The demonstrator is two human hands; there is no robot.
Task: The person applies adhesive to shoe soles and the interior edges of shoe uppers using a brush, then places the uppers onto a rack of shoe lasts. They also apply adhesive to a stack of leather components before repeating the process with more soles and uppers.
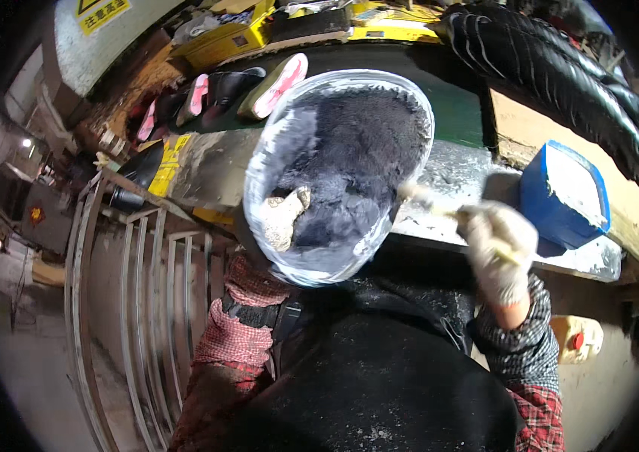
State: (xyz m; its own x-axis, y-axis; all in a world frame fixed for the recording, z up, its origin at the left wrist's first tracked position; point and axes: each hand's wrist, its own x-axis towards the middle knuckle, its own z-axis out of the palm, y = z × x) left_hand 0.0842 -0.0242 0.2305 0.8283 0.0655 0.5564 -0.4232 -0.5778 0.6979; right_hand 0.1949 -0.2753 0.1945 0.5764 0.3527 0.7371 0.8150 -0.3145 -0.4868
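My left hand, in a pale stained glove, grips the near left wall of an oval, hollow piece. It has a dark fuzzy lining and a rim smeared with white paste; it looks like a lined shoe upper, tilted toward me. My left fingers show partly inside the opening; the rest of that hand is hidden. My right hand, gloved in white, is closed around a brush. The pale brush tip is at the right rim of the piece; whether it touches is hard to tell.
A blue tub of white paste stands at the bench's right. Shoes with pink and beige soles lie on the green belt behind. Black ducting curves at far right, a metal rack stands left, a pale jug lower right.
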